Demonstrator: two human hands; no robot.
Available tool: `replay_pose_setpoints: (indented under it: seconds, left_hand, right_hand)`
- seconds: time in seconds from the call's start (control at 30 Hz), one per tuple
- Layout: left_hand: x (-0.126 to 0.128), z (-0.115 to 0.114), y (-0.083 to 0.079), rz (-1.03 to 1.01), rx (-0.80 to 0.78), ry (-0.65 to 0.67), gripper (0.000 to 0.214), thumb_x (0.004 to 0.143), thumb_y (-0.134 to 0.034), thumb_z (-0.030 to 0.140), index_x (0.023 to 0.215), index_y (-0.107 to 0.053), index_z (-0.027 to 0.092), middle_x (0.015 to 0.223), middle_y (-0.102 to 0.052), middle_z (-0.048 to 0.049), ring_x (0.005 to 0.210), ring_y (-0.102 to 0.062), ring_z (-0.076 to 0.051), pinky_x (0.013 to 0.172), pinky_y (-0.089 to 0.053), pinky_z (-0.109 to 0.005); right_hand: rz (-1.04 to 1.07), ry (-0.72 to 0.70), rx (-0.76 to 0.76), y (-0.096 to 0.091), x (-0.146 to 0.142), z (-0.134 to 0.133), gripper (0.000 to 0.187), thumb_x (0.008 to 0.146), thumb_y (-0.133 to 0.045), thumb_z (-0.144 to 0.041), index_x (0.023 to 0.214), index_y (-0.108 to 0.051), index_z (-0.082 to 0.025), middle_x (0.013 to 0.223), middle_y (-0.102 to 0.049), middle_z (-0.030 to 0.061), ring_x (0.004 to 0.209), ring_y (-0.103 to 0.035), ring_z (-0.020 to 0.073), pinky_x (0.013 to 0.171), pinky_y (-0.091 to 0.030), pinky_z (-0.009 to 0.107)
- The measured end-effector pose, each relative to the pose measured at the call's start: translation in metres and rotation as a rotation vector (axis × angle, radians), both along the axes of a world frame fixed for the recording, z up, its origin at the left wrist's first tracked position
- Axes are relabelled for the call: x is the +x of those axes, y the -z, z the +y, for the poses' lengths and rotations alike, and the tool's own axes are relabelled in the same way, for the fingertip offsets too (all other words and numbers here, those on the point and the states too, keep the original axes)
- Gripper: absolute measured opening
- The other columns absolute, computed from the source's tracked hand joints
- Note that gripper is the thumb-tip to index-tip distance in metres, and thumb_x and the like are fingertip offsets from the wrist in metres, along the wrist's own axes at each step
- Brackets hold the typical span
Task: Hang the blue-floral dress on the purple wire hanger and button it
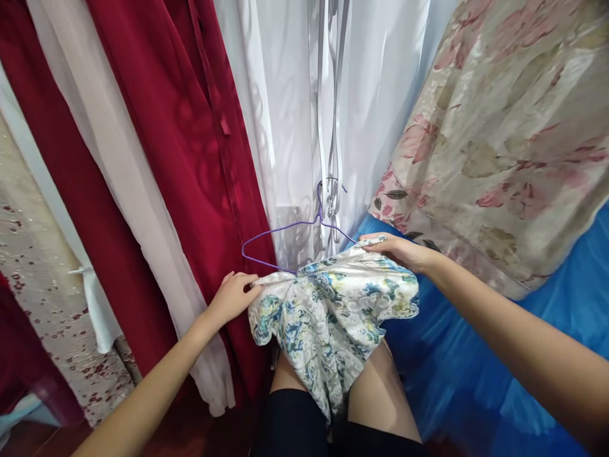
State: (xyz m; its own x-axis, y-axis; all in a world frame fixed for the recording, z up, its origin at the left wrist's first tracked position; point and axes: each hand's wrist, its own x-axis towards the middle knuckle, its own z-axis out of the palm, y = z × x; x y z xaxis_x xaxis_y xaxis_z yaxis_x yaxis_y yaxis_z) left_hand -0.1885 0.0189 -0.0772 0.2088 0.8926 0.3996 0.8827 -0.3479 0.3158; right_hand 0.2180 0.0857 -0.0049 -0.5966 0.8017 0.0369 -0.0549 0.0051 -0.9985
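Observation:
A white garment with a blue, green and yellow floral print [328,304] hangs in front of my legs, its kind not clear. My left hand [234,293] pinches its upper edge on the left. At the upper right, my right hand [391,246] grips the same edge between thumb and fingers. A thin purple hanger [285,226] stands above the cloth with its hook upward. The hanger's left shoulder is bare, and its lower bar and right end pass behind or into the garment. Where the right end stops is hidden.
Long dark red cloth [190,127] and pale pink cloth [114,127] hang at the left. White fabric with ribbons [380,95] hangs straight ahead. A rose-patterned beige garment [504,139] and blue tulle [476,362] fill the right side.

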Motion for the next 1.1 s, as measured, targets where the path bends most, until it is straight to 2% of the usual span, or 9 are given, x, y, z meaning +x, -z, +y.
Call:
replay_pose_setpoints:
  seconds: [0.13,0.3,0.5,0.63,0.7,0.77,0.93,1.0,1.1]
  left_hand:
    - [-0.005,0.02,-0.028,0.112,0.113,-0.122,0.022,0.093,-0.047,0.033,0.093,-0.067,0.023,0.092,-0.075,-0.0051,0.086,-0.067,-0.027,0.082,-0.046,-0.036]
    - [0.001,0.047,-0.049,0.228,0.319,-0.281,0.027,0.096,-0.042,0.027,0.111,-0.064,0.021,0.112,-0.073,-0.0125,0.101,-0.065,-0.034,0.091,-0.043,-0.045]
    - [0.016,0.076,-0.057,-0.18,0.236,0.001,0.036,0.094,-0.04,0.02,0.123,-0.06,0.023,0.124,-0.07,-0.0071,0.107,-0.065,-0.025,0.091,-0.047,-0.035]
    - [0.039,0.077,-0.067,-0.416,0.32,-0.037,0.047,0.09,-0.054,0.026,0.136,-0.047,0.026,0.11,-0.07,-0.0034,0.065,-0.061,-0.014,0.067,-0.045,-0.028]
    - [0.048,0.072,-0.072,-0.469,0.37,-0.026,0.044,0.088,-0.062,0.032,0.13,-0.049,0.024,0.11,-0.067,-0.0033,0.055,-0.052,-0.009,0.062,-0.043,-0.026]
    - [0.053,0.065,-0.074,-0.439,0.394,-0.011,0.033,0.088,-0.065,0.039,0.114,-0.057,0.021,0.107,-0.067,-0.0031,0.058,-0.05,-0.009,0.064,-0.043,-0.026]
    - [0.055,0.044,-0.07,-0.275,0.388,0.046,0.021,0.088,-0.066,0.041,0.09,-0.064,0.02,0.088,-0.069,-0.0013,0.078,-0.06,-0.018,0.073,-0.044,-0.027]
    - [0.057,0.04,-0.069,-0.252,0.382,0.05,0.02,0.088,-0.065,0.04,0.089,-0.066,0.02,0.087,-0.07,-0.0013,0.079,-0.062,-0.019,0.074,-0.044,-0.028]
    - [0.063,0.045,-0.073,-0.255,0.413,0.033,0.016,0.091,-0.06,0.034,0.089,-0.067,0.02,0.088,-0.07,-0.002,0.081,-0.063,-0.019,0.077,-0.045,-0.029]
  right_hand:
    - [-0.081,-0.034,-0.071,-0.012,0.001,0.0,0.023,0.073,-0.082,-0.028,0.091,-0.078,-0.014,0.088,-0.08,0.0094,0.083,-0.075,0.0257,0.075,-0.058,0.032]
    - [-0.066,-0.012,-0.152,-0.014,0.001,-0.003,0.024,0.075,-0.081,-0.029,0.095,-0.079,-0.016,0.094,-0.081,0.0099,0.093,-0.077,0.03,0.084,-0.06,0.038]
    - [0.021,0.017,-0.286,0.007,-0.006,-0.008,0.03,0.079,-0.075,-0.035,0.102,-0.077,-0.015,0.098,-0.081,0.0124,0.087,-0.077,0.0303,0.083,-0.061,0.041]
    - [0.129,0.051,-0.205,0.021,-0.006,-0.009,0.035,0.079,-0.075,-0.037,0.107,-0.075,-0.015,0.099,-0.081,0.0117,0.084,-0.077,0.0278,0.082,-0.06,0.037]
    - [0.14,0.084,-0.115,0.026,0.002,-0.01,0.04,0.077,-0.079,-0.038,0.111,-0.074,-0.018,0.104,-0.08,0.0099,0.089,-0.076,0.0266,0.083,-0.059,0.035]
    - [0.058,0.124,-0.042,0.033,0.016,-0.013,0.044,0.074,-0.084,-0.041,0.11,-0.075,-0.019,0.105,-0.08,0.0089,0.089,-0.075,0.0255,0.079,-0.058,0.033]
    - [-0.202,0.264,0.17,0.047,0.054,-0.03,0.041,0.075,-0.082,-0.055,0.083,-0.08,-0.016,0.083,-0.079,0.008,0.079,-0.071,0.0258,0.077,-0.056,0.037]
    - [-0.15,0.334,0.183,0.04,0.061,-0.037,0.042,0.076,-0.079,-0.06,0.078,-0.08,-0.018,0.077,-0.078,0.0079,0.073,-0.07,0.025,0.074,-0.056,0.038]
    - [-0.024,0.456,0.177,0.013,0.053,-0.044,0.037,0.075,-0.082,-0.058,0.078,-0.079,-0.022,0.075,-0.078,0.0084,0.068,-0.071,0.0259,0.067,-0.056,0.039]
